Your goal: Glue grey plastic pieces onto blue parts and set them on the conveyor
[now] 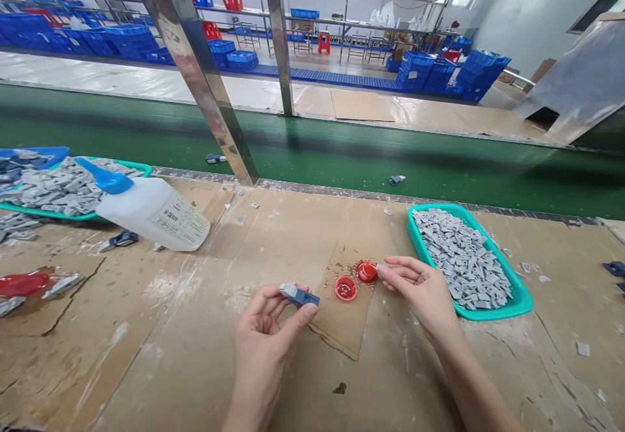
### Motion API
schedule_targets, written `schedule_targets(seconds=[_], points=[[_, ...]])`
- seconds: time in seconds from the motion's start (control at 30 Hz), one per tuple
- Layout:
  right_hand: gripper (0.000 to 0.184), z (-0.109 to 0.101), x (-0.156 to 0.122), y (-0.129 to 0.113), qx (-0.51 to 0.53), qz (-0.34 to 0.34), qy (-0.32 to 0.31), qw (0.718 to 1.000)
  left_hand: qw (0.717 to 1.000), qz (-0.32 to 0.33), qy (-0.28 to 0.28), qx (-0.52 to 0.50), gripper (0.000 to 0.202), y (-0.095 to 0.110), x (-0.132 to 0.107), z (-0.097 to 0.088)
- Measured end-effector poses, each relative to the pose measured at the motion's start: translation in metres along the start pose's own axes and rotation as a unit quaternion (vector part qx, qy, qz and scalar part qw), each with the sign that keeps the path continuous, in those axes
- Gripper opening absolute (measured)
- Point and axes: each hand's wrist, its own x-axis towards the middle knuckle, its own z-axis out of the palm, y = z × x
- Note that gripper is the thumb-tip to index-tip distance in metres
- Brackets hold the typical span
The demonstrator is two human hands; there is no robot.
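Observation:
My left hand (271, 324) pinches a small dark blue plastic part (303, 298) with a light grey piece at its far end. Over at the right, the fingertips of my right hand (413, 282) close on a small grey piece (378, 268) at the edge of a red cap (366, 271) with red liquid in it. Beside that cap stands a second red cap (346, 287), also holding liquid. Both rest on a stained strip of cardboard (344, 334). A turquoise basket (522, 305) heaped with small grey pieces (461, 256) lies just right of my right hand.
A white bottle with a blue nozzle (161, 214) leans by a green-rimmed basket (146, 168) of grey parts at left. Red liquid (24, 283) pools on the cardboard there. Beyond the table edge runs a green conveyor belt (332, 152), with metal posts (195, 61) before it.

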Motion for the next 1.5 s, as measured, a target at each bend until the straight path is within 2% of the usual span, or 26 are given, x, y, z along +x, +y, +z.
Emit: schedule_targets(seconds=[0.2,0.47,0.7,1.0,1.13,1.33,1.5], points=[[0.035,0.003,0.003,0.009,0.007,0.023,-0.011,1.000,1.000,-0.015,-0.005,-0.007,0.032,-0.002,-0.001,0.005],[0.037,0.007,0.008,0.015,-0.017,0.016,-0.025,0.999,1.000,-0.013,-0.012,-0.011,0.031,-0.004,-0.006,0.017],[0.034,0.003,0.002,0.006,-0.022,-0.022,-0.028,0.999,1.000,-0.013,-0.016,-0.004,0.031,-0.007,-0.007,0.028],[0.031,0.006,0.007,0.011,-0.055,-0.054,-0.046,0.996,0.999,-0.015,-0.032,-0.021,0.030,-0.009,-0.011,0.035],[0.031,0.003,0.001,0.005,-0.027,-0.038,-0.049,0.998,0.999,-0.024,-0.040,-0.020,0.031,-0.010,-0.012,0.033],[0.031,0.000,-0.009,-0.005,0.054,0.018,-0.105,0.993,0.999,-0.019,-0.046,-0.006,0.032,-0.015,-0.014,0.041],[0.032,0.002,-0.003,0.003,-0.011,-0.024,-0.061,0.998,0.998,-0.018,-0.053,-0.006,0.030,-0.016,-0.017,0.046]])
